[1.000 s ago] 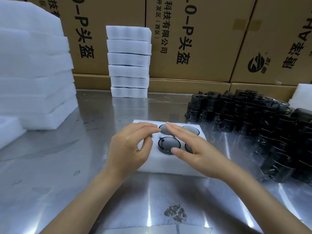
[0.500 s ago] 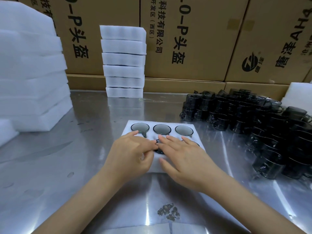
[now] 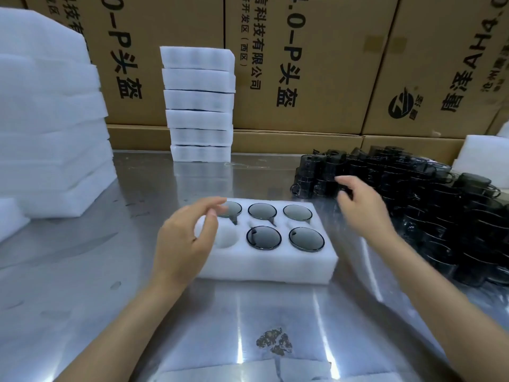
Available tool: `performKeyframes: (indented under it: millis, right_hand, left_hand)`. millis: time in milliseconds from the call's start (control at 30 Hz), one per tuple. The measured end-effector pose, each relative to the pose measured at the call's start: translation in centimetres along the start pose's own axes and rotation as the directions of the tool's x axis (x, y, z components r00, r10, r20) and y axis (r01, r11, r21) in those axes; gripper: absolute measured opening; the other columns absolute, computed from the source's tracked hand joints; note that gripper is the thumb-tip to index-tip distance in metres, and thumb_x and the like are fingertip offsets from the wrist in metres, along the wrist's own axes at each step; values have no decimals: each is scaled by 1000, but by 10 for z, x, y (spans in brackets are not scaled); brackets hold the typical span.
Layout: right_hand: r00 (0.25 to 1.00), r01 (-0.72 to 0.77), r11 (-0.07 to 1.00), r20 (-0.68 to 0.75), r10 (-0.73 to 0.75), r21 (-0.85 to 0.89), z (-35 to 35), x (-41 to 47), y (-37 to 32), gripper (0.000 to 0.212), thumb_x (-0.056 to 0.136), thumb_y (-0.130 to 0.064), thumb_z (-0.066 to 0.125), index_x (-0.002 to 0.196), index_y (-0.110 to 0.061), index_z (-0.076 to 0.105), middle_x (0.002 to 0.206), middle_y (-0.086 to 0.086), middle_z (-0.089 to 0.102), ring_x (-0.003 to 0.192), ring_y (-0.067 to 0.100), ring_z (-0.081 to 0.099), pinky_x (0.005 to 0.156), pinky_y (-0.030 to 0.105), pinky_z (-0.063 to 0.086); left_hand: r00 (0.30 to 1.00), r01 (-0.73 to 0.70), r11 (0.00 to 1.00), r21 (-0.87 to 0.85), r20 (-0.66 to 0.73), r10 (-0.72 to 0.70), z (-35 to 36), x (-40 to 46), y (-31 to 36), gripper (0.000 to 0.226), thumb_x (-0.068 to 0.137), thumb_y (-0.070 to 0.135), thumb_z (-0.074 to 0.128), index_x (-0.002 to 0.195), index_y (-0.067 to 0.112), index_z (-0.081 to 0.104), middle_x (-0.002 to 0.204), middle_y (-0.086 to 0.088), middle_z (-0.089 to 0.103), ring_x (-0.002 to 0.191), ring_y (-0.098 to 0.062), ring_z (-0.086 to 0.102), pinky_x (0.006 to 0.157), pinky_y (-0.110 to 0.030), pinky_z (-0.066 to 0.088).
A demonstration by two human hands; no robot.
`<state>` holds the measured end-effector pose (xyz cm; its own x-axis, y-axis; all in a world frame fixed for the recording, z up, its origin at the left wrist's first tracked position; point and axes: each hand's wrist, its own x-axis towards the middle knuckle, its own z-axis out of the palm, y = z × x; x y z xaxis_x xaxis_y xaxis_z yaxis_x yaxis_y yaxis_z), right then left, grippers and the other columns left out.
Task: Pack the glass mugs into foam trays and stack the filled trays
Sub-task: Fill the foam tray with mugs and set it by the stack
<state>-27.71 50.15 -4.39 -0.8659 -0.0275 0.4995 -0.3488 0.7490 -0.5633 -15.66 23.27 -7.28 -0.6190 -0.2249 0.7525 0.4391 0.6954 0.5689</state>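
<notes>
A: Foam tray, centre: contents?
B: Five smoked-glass mugs seated; one empty pocket at 9 o'clock.
A: Hands?
B: Left hand loosely curled over that pocket, holding nothing. Right hand relaxed, empty, at the loose mug pile, 3 o'clock.
A: Stack?
B: Six filled trays, 12 o'clock. One mug outstanding, then stacking.

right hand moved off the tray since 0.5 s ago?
Yes. The right hand has left the foam tray and swung right and away, toward the pile of loose mugs.
</notes>
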Motion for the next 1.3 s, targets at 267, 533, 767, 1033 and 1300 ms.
performKeyframes:
  millis: [267,533,767,1033,1300]
  right_hand:
    - [938,-158,825,178,297,-542,9,42,59,49,97,-19,48,143,-12,33,141,13,41,121,34,44,84,44,48]
    - [962,-121,922,186,201,-369,12,40,48,9,87,-24,61,80,-19,57,114,3,57,113,32,45,85,43,46]
    - [901,-147,934,346,263,-326,12,37,34,45,79,-42,68,106,-19,42,94,-1,54,80,19,55,64,34,44]
    - [939,-135,965,283,197,-223,-11,30,11,46,74,-51,69,111,-30,53,103,-5,60,86,17,57,66,32,49]
    - [987,121,993,104,-120,0,-25,-15,-106,48,73,-68,33,74,-25,54,68,-9,60,69,10,56,55,27,36]
  left_hand:
    - [979,201,969,-142,-2,-203,2,2,-11,26,91,29,40,95,34,65,88,20,71,90,1,62,71,-12,41]
    - [982,191,973,-133,39,-187,9,1,-8,27,91,30,38,97,36,64,88,21,71,91,-6,63,76,-25,43]
    - [940,338,864,-373,96,-326,7,3,-1,31,87,36,39,103,26,64,98,20,67,97,0,58,84,-10,40]
    - [779,539,492,-684,183,-599,6,2,11,40,77,49,44,101,24,64,112,5,60,108,-15,51,101,-32,37]
    - [739,512,408,-756,144,-659,13,3,15,29,95,34,38,108,20,60,101,7,57,85,-5,53,73,-16,42]
